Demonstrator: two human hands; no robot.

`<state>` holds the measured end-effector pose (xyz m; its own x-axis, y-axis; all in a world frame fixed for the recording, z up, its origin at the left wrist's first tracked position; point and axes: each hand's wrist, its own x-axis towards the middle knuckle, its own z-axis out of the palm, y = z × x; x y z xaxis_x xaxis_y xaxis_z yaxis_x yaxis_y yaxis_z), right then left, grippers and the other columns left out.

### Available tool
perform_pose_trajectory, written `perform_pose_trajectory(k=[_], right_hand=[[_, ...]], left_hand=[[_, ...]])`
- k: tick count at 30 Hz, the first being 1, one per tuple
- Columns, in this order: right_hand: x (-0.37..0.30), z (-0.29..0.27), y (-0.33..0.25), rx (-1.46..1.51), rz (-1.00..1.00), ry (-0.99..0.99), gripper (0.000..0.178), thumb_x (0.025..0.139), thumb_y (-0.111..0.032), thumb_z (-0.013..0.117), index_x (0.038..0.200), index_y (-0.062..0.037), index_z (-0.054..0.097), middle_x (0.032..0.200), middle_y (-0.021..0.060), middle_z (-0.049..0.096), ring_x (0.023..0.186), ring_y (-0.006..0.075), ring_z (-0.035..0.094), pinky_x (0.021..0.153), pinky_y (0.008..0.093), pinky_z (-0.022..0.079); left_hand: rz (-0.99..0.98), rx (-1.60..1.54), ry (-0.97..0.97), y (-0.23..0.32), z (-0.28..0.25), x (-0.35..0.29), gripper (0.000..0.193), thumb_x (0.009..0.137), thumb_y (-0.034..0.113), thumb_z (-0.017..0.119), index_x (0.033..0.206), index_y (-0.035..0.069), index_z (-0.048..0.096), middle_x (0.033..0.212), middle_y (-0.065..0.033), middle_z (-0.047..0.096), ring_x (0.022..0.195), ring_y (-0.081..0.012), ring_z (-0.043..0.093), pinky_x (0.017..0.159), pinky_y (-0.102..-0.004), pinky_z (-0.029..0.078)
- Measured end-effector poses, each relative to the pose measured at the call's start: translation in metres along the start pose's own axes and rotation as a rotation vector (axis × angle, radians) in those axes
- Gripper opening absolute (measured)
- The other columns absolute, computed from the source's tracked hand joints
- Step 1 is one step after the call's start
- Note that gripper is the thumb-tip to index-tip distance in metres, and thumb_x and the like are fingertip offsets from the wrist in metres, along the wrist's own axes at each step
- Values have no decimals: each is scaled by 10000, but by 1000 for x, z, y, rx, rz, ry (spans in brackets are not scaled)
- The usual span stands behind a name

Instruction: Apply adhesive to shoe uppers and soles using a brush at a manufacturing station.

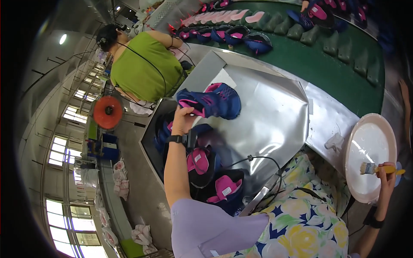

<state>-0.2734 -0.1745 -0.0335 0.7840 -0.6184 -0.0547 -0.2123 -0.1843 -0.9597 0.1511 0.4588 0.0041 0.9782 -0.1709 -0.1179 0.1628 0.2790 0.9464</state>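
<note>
The thumb and fingers of the left hand [184,119] are pinched together on the near edge of navy-and-pink shoe work [223,101], held above the left part of the metal tray [275,116]; whether this is one upper or two pressed together, I cannot tell. The fingers of the right hand [386,174], to the right of the metal tray, are curled closely round the yellow handle of one brush [370,168]. Its bristles are over one white basin [371,133], also right of the metal tray; whether they touch the inside is unclear. Each wrist wears one black band.

In the near-left part of the metal tray, below the left forearm, lie at least three more dark uppers [199,161] with pink linings, partly hidden by one another. One black cable [269,158] loops over the near side of the metal tray.

Beyond the metal tray runs one green belt [301,60], bearing a row of about six uppers [236,35]. At its far edge, one other person's hand [304,5] shows. Left of the metal tray are one co-worker in a green top [146,66] and, farther left, one orange fan [108,112].
</note>
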Motion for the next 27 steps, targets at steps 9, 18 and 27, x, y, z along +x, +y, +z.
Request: perform_pose_trajectory(k=[9,18,27], right_hand=[[-21,23,-29,91,-9,-9,163,939,-87,628,1071,-44,542,1004,39,602,901,95,581,774,232,484],[-49,-10,-12,64,-22,57,169,933,-113,640,1060,-52,548,986,28,591,873,76,556,750,215,449],[-49,-3,-8,14,45,33,166,944,-134,635,1061,-53,548,973,20,572,848,83,527,748,218,430]], left_hand=[[-333,-310,-514,-75,118,1,504,797,31,563,1295,-31,509,1248,-193,612,1118,-352,617,995,-528,486],[201,-267,-361,-27,294,126,775,888,162,671,1502,56,211,1380,-197,515,1285,-400,471,1120,-549,324],[187,1580,380,-122,-3,99,374,747,146,655,1087,-11,656,1088,-269,662,1097,-413,611,986,-470,471]])
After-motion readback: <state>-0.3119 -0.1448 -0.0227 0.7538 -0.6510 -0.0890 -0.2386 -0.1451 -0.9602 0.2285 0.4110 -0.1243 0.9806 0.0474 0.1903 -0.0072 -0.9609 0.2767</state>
